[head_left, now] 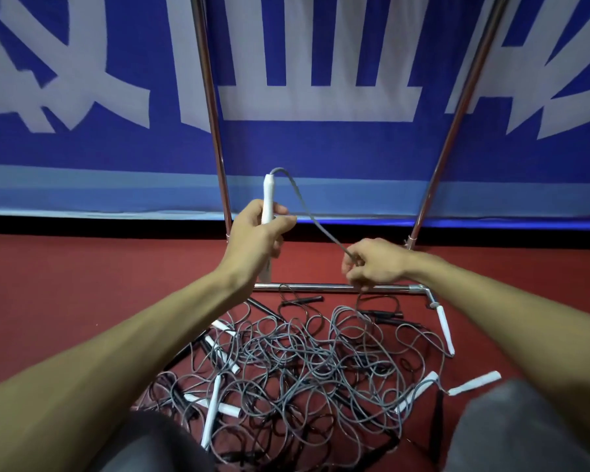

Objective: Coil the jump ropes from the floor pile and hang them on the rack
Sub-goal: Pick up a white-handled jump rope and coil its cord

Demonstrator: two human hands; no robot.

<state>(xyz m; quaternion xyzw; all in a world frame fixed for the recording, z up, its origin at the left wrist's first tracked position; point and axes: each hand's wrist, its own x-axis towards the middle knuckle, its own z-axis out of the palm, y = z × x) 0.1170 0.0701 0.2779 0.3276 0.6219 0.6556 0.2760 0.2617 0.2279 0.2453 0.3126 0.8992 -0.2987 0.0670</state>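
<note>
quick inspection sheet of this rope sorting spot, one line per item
surface: red floor; the pile lies on it at the rack's foot.
job's things: tangled pile of jump ropes, with grey and black cords and white and black handles; one grey rope held up above it; metal rack, no rope hung on the part in view.
clutter: nothing seen.
grippers: left hand grips the raised rope's white handle; right hand pinches its cord in the fingers.
cables: nothing seen besides the rope cords.
surroundings: blue banner with large white characters behind the rack.
</note>
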